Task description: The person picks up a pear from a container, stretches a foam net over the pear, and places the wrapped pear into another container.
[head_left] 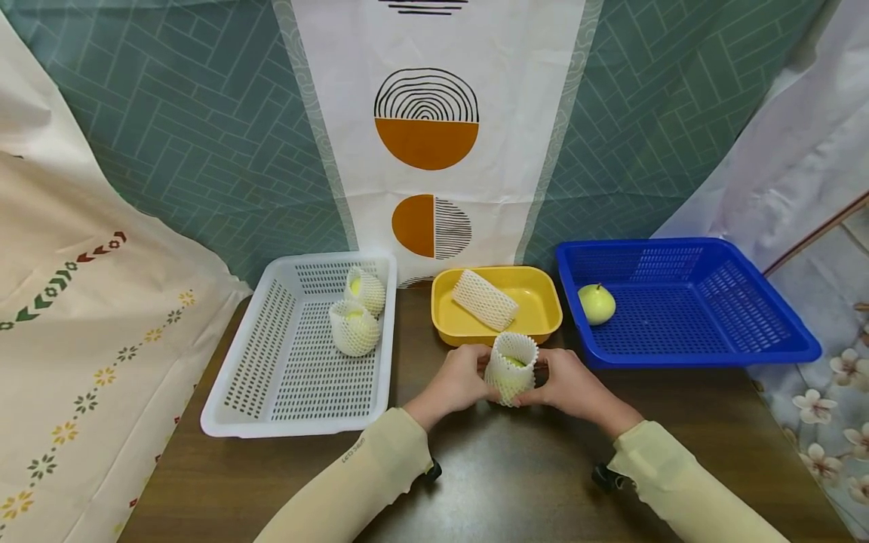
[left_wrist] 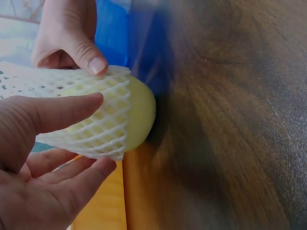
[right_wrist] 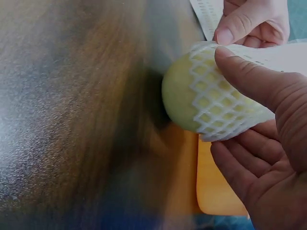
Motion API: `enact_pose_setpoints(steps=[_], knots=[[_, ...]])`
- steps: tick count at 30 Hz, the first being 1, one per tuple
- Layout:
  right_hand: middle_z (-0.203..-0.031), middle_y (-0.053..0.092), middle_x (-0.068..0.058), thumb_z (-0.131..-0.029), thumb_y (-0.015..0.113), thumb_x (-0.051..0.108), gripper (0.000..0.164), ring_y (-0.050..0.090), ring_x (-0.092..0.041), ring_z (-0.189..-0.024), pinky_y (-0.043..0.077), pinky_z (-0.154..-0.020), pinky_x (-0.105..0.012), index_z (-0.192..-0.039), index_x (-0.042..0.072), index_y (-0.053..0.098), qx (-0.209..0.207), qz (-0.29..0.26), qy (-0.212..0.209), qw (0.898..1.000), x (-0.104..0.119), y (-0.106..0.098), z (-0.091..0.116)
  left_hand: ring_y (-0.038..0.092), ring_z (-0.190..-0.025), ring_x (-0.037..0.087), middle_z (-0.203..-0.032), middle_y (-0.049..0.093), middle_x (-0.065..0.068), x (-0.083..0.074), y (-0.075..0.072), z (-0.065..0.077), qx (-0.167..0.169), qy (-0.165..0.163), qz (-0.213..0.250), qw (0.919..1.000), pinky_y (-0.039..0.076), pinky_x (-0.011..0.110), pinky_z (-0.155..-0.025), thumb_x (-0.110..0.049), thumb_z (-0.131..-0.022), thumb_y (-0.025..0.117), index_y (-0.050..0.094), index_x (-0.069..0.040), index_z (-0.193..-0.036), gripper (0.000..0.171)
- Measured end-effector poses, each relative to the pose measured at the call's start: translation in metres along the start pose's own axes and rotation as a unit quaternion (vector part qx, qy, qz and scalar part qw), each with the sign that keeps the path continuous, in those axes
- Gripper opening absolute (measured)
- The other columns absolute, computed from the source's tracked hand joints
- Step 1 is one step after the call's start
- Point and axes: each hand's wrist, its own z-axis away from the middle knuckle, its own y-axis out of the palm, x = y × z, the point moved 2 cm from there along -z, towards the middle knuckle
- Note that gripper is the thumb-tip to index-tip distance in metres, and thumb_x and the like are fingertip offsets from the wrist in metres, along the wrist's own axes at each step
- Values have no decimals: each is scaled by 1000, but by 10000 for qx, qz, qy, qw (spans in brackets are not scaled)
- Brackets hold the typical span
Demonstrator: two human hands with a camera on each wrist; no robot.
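A round yellow-green pear [left_wrist: 141, 115] sits in a white foam net sleeve [head_left: 511, 371] at the middle of the table, its bare lower end poking out of the mesh. My left hand [head_left: 462, 379] holds the sleeve from the left, thumb on the near side and fingers behind. From the other side my right hand [head_left: 570, 383] grips it likewise, its thumb [right_wrist: 249, 76] lying along the netting. In the head view the sleeve stands upright, its open top rising above the fruit.
Behind the hands, a yellow tray [head_left: 536, 302] holds an unused foam sleeve [head_left: 485, 300]. At left, a white basket [head_left: 234, 369] contains two sleeved pears [head_left: 355, 329]. At right, a blue basket [head_left: 692, 324] has one bare pear [head_left: 597, 304]. Patterned cloth [head_left: 434, 45] hangs behind the table.
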Motion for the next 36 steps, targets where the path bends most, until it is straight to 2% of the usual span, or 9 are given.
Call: enact_pose_setpoints(steps=[12, 19, 23, 26, 29, 31, 34, 36], knots=[[-94, 68, 8, -53, 91, 35, 61, 63, -8, -86, 54, -80, -33, -106, 18, 64, -3, 194, -19, 9998, 1, 7, 1, 63, -85, 3, -96, 71, -2, 7, 5, -2, -54, -76, -315, 9995, 51, 19, -72, -12, -55, 90, 67, -11, -109, 58], [-96, 68, 10, -52, 90, 38, 64, 62, -7, -89, 54, -81, -33, -107, 21, 64, -3, 189, -30, 9998, 0, 6, 2, 64, -85, 5, -95, 71, -3, 9, 5, 0, 102, -163, -21, 9998, 52, 20, -71, -13, -56, 90, 67, -11, -107, 56], [-101, 68, 8, -53, 90, 40, 65, 64, -9, -93, 55, -82, -33, -109, 22, 64, 262, -50, -45, 9996, -3, 2, 2, 65, -88, 7, -99, 71, -2, 12, 4, 1, 231, -225, 36, 9995, 52, 21, -73, -13, -57, 89, 67, -11, -111, 58], [-104, 68, 5, -55, 89, 40, 65, 66, -11, -93, 55, -81, -33, -111, 21, 63, 566, -205, -17, 9982, -6, -6, 2, 65, -95, 13, -105, 70, 1, 13, 0, 1, 339, -231, -11, 9992, 53, 25, -79, -9, -60, 87, 65, -8, -116, 60], [-107, 68, -1, -59, 87, 36, 65, 66, -15, -94, 55, -80, -31, -115, 15, 62, 759, -313, 90, 9966, -8, -16, 2, 65, -100, 18, -110, 69, 4, 12, -6, 1, 327, -250, -165, 9990, 53, 27, -82, -6, -66, 82, 64, -6, -117, 54], [-106, 69, -4, -63, 86, 32, 61, 67, -17, -92, 56, -77, -30, -116, 11, 63, 793, -295, 133, 9963, -9, -21, 3, 65, -97, 16, -108, 69, 4, 11, -9, 1, 251, -283, -273, 9989, 53, 26, -79, -7, -72, 78, 66, -6, -114, 44], [-104, 70, -6, -70, 82, 26, 51, 67, -18, -89, 56, -73, -29, -114, 7, 64, 817, -313, 229, 9959, -9, -23, 3, 66, -82, 10, -95, 72, 3, 11, -8, 0, 125, -370, -291, 9988, 53, 22, -68, -8, -79, 70, 69, -5, -108, 29], [-100, 70, -5, -73, 80, 25, 42, 67, -15, -87, 56, -72, -28, -109, 8, 66, 816, -220, 281, 9960, -8, -22, 3, 64, -71, 6, -83, 72, 3, 11, -7, 0, 99, -439, -242, 9987, 51, 21, -60, -7, -81, 65, 69, -5, -105, 25]])
